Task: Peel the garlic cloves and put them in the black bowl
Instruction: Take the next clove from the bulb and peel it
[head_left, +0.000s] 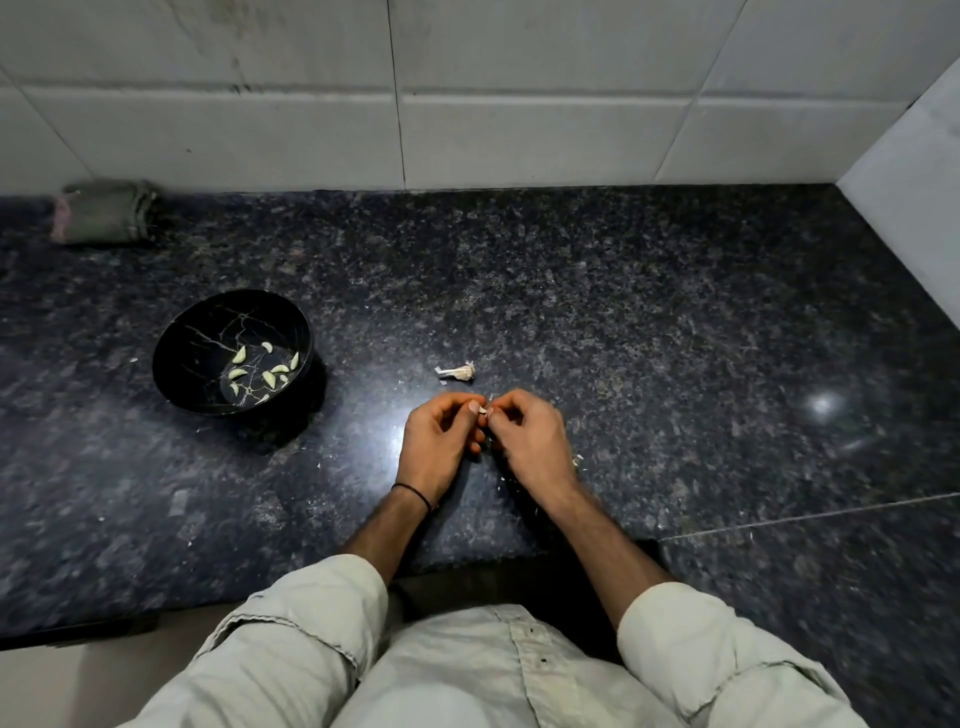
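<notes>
Watching through the head cam here, and I'm seeing both hands working close together over the middle of the dark speckled counter, fingertips meeting. The left hand is curling in with its thumb pressing on a small pale garlic clove, and the right hand is pinching that same clove from the other side, so both are grasping it between them just above the counter. I can't tell how much skin is on it, it's too tiny at this angle. The black bowl is sitting well off to the left of the hands, upright on the counter, and several peeled cloves are lying scattered on its bottom. Just beyond the hands a dried garlic stalk is lying on its side, apart from the fingers, and little bits of skin are lying around the right hand. A folded greenish cloth is resting at the back left, against the tiled wall. The person is wearing a thin black wristband on the left wrist and pale rolled-up sleeves.
</notes>
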